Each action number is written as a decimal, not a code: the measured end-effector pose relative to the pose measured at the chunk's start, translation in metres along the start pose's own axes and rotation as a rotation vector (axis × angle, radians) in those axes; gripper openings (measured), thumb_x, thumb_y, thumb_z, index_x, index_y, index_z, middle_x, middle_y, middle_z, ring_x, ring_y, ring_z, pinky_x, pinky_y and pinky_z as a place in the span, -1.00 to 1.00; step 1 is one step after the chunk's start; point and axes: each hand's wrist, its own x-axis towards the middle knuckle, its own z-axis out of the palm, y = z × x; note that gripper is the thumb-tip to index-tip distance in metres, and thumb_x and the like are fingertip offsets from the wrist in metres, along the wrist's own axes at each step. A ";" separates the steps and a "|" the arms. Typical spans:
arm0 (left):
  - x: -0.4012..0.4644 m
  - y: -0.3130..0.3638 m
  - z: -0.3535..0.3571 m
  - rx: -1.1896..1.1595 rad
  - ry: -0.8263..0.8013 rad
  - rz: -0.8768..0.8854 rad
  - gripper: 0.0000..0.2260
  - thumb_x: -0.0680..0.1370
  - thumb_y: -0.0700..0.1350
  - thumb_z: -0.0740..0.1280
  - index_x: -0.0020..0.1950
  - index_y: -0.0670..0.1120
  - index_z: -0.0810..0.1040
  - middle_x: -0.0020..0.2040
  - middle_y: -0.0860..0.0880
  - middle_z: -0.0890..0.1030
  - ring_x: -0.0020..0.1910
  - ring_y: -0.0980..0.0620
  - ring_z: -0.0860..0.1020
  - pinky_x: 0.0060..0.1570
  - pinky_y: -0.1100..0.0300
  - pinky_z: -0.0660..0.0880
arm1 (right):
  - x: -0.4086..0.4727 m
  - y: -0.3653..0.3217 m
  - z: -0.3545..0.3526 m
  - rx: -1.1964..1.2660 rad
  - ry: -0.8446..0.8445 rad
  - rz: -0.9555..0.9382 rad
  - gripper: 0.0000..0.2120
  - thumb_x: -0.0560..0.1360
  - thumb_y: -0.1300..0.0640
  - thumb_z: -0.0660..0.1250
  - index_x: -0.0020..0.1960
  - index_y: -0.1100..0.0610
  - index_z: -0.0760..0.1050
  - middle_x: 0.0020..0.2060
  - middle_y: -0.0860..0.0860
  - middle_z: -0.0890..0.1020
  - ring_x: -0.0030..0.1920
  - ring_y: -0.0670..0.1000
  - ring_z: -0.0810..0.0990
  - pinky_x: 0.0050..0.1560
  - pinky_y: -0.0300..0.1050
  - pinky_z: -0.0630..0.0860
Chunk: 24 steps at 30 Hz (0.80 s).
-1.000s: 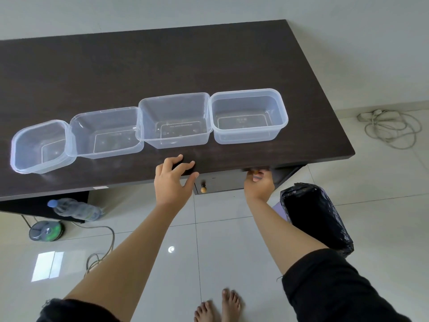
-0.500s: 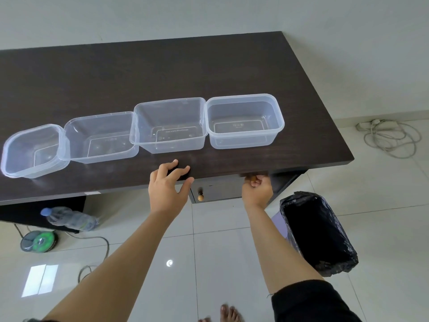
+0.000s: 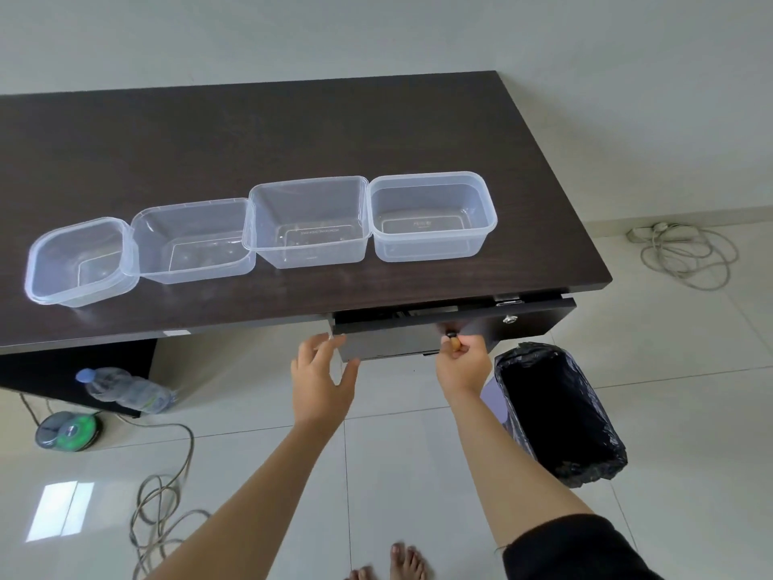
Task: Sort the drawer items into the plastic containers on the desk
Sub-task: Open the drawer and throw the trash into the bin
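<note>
The right hand (image 3: 462,364) pinches the small knob (image 3: 451,337) on the dark drawer (image 3: 418,334), which stands slightly out from under the desk (image 3: 293,131), its long front running parallel to the desk's near edge. The left hand (image 3: 320,380) is open, fingers spread, at the drawer's left corner. Four clear plastic containers (image 3: 307,221) sit in a touching row along the desk's length, openings facing up.

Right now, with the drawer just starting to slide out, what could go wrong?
The right hand grips only the small drawer knob, so it may slip off.

The left hand hangs open at the corner of the drawer front, where fingers could be pinched.

The black-lined trash bin stands beside the drawer, so items lifted out may drop into it.

The drawer's contents are not yet visible.
</note>
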 end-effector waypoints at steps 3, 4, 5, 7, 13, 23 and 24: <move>0.005 0.004 0.002 -0.132 -0.036 -0.054 -0.64 0.55 -0.04 0.33 0.33 0.02 0.42 0.34 0.03 0.39 0.27 0.02 0.45 0.09 0.20 0.42 | 0.002 0.000 -0.001 -0.037 -0.009 -0.013 -0.87 0.49 0.22 0.36 -0.06 0.29 0.48 -0.25 0.20 0.62 -0.25 0.08 0.48 -0.37 -0.28 0.22; 0.007 0.006 0.003 -0.178 -0.042 -0.086 -0.63 0.56 -0.04 0.32 0.36 0.05 0.39 0.33 0.04 0.40 0.25 0.05 0.46 0.05 0.20 0.42 | 0.003 0.000 -0.001 -0.041 -0.009 -0.013 -0.87 0.49 0.22 0.36 -0.06 0.29 0.48 -0.25 0.20 0.62 -0.25 0.07 0.48 -0.38 -0.29 0.24; 0.009 0.009 0.004 -0.222 -0.043 -0.123 -0.61 0.56 -0.04 0.31 0.38 0.07 0.37 0.32 0.04 0.40 0.24 0.06 0.46 0.03 0.20 0.43 | 0.003 -0.001 -0.001 -0.043 -0.010 -0.015 -0.87 0.49 0.22 0.36 -0.06 0.30 0.48 -0.24 0.20 0.62 -0.26 0.07 0.48 -0.40 -0.32 0.27; 0.012 0.012 0.005 -0.258 -0.020 -0.170 -0.61 0.57 -0.04 0.30 0.39 0.08 0.38 0.31 0.03 0.42 0.23 0.05 0.48 0.03 0.18 0.48 | 0.003 0.000 -0.002 -0.042 -0.006 -0.026 -0.86 0.49 0.23 0.37 -0.06 0.31 0.48 -0.26 0.20 0.61 -0.26 0.07 0.47 -0.39 -0.39 0.31; 0.016 0.010 0.003 -0.251 0.053 -0.202 -0.77 0.56 -0.07 0.31 0.22 0.01 0.53 0.22 0.04 0.52 0.16 0.04 0.55 0.10 0.13 0.50 | -0.003 0.001 -0.006 -0.012 -0.019 -0.016 -0.89 0.48 0.26 0.36 -0.08 0.30 0.47 -0.32 0.08 0.53 -0.27 0.06 0.46 -0.38 -0.57 0.30; -0.047 0.002 -0.006 -0.271 -0.018 -0.250 -0.92 0.52 -0.20 0.37 -0.07 -0.02 0.53 -0.01 0.00 0.57 -0.12 0.06 0.54 -0.10 0.19 0.46 | -0.055 0.035 -0.055 -0.032 -0.017 0.035 -0.91 0.46 0.32 0.37 -0.15 0.31 0.46 -0.44 -0.08 0.44 -0.36 -0.18 0.43 -0.36 -0.55 0.33; -0.053 0.001 -0.007 -0.275 -0.023 -0.270 -0.91 0.51 -0.20 0.38 -0.09 -0.01 0.53 -0.02 -0.02 0.58 -0.14 0.07 0.54 -0.11 0.21 0.44 | -0.060 0.038 -0.059 -0.035 -0.018 0.051 -0.90 0.46 0.31 0.37 -0.14 0.33 0.47 -0.43 -0.08 0.45 -0.37 -0.13 0.45 -0.35 -0.54 0.34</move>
